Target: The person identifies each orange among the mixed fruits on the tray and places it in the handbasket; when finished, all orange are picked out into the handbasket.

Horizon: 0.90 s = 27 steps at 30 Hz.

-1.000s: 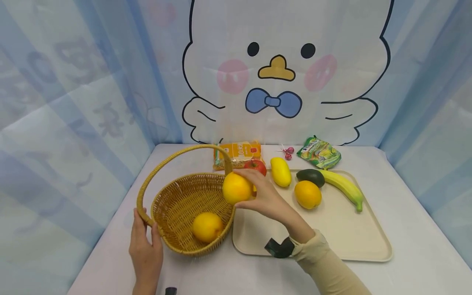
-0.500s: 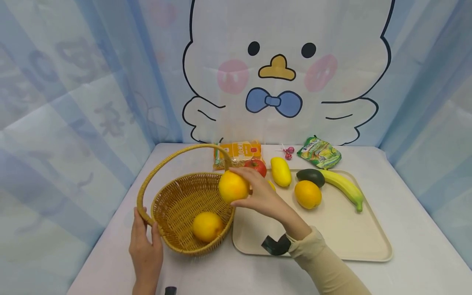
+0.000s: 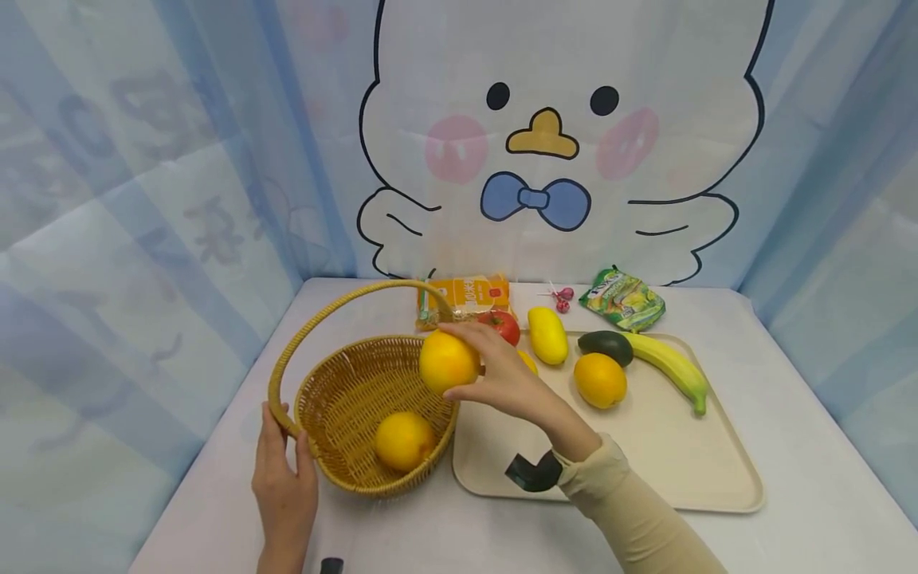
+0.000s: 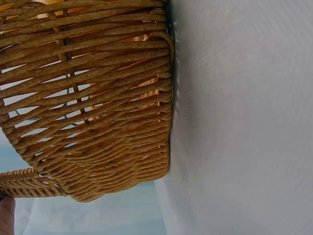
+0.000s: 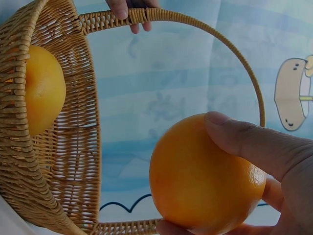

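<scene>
My left hand (image 3: 285, 490) grips the lower left end of the handle (image 3: 337, 301) on a brown wicker basket (image 3: 344, 399). In the right wrist view, its fingers (image 5: 119, 9) are wrapped at that handle. My right hand (image 3: 505, 379) holds an orange (image 3: 448, 363) between thumb and fingers, raised at the basket's right rim, just inside the handle's right end. Another orange-yellow round fruit (image 3: 404, 441) lies on the basket floor. The left wrist view shows the woven basket side (image 4: 98, 107) resting on the white tabletop.
Right of the basket, a beige tray (image 3: 645, 470) bears an orange (image 3: 599, 380), a yellow mango (image 3: 548, 335), a dark green avocado-like fruit (image 3: 606, 344) and a banana (image 3: 670, 367). Behind are a red tomato (image 3: 500, 325), a grain bag (image 3: 466, 295), lollipops (image 3: 563, 296) and a green packet (image 3: 622, 297).
My right hand has shifted a little left with the orange, bringing it over the basket's right rim. A yellow fruit behind that hand now shows more. My left hand keeps its grip in place.
</scene>
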### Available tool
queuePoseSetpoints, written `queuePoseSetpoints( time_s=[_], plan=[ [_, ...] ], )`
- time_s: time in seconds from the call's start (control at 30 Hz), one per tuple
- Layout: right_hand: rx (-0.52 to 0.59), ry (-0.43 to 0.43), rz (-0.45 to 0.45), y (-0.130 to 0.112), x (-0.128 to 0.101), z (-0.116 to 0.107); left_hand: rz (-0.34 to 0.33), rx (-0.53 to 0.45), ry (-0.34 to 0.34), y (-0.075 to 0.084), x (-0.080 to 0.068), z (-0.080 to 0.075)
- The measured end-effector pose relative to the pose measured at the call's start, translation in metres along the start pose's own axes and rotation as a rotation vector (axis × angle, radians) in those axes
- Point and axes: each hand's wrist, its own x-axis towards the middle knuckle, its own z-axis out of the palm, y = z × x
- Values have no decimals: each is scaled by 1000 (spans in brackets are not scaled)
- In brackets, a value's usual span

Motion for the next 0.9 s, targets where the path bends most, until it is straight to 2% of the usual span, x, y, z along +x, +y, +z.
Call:
queuePoseSetpoints(
  time_s=[0.9],
  plan=[
    [-38, 9, -16, 5, 17, -2, -4, -8, -2, -1, 0, -1]
  ],
)
